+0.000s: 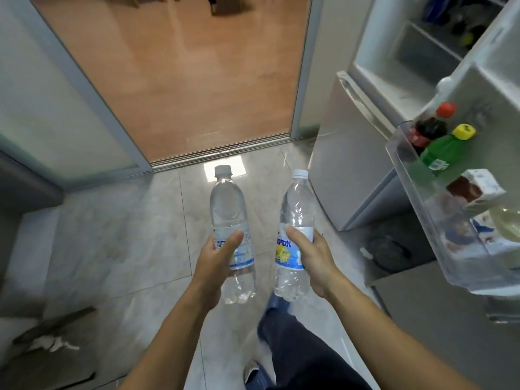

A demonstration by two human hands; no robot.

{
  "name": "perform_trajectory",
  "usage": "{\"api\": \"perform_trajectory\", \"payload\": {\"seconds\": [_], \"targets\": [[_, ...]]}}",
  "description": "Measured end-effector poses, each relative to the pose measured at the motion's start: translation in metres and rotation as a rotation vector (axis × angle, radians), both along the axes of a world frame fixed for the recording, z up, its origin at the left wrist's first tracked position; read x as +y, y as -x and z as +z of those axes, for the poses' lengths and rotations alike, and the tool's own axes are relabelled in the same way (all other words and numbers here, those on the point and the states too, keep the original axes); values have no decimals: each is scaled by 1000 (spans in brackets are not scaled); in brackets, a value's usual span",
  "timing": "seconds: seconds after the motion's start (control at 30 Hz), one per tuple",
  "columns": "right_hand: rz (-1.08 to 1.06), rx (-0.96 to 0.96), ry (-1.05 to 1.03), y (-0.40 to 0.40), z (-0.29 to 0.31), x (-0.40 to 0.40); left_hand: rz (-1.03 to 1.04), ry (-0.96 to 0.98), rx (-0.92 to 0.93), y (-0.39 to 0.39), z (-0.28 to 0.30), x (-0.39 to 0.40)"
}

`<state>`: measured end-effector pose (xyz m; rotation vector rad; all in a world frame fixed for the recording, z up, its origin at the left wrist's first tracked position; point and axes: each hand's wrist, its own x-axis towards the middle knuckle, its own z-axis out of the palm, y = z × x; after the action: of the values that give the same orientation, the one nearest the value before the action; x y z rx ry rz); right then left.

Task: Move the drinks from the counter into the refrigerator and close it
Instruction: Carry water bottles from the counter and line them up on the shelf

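My left hand (215, 263) grips a clear water bottle (228, 209) with a grey cap, held upright over the tiled floor. Beside it, my right hand (311, 258) grips a second clear bottle (295, 204) with a white cap and a blue and yellow label. The two bottles are a little apart. At the right the refrigerator (394, 66) stands open. Its door shelf (416, 190) holds a dark cola bottle (430, 128) with a red cap, a green bottle (444, 147) with a yellow cap, and cartons (475, 190).
A sliding glass door (56, 108) frames a doorway to a wooden floor (183, 74) ahead. A grey counter edge (25, 181) juts in at the left. My leg in dark trousers (295, 347) is below. Crumpled paper (53, 344) lies on the floor at lower left.
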<state>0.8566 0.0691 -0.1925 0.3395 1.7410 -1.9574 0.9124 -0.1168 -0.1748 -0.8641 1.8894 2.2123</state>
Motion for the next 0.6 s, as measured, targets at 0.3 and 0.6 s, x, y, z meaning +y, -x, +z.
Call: {"api": "perform_trajectory", "payload": {"seconds": [0.3, 0.6], "targets": [[-75, 19, 55, 159, -5, -31, -91, 60, -17, 170, 1, -30], [-256, 83, 57, 305, 22, -6, -278, 52, 15, 349, 27, -11]]}}
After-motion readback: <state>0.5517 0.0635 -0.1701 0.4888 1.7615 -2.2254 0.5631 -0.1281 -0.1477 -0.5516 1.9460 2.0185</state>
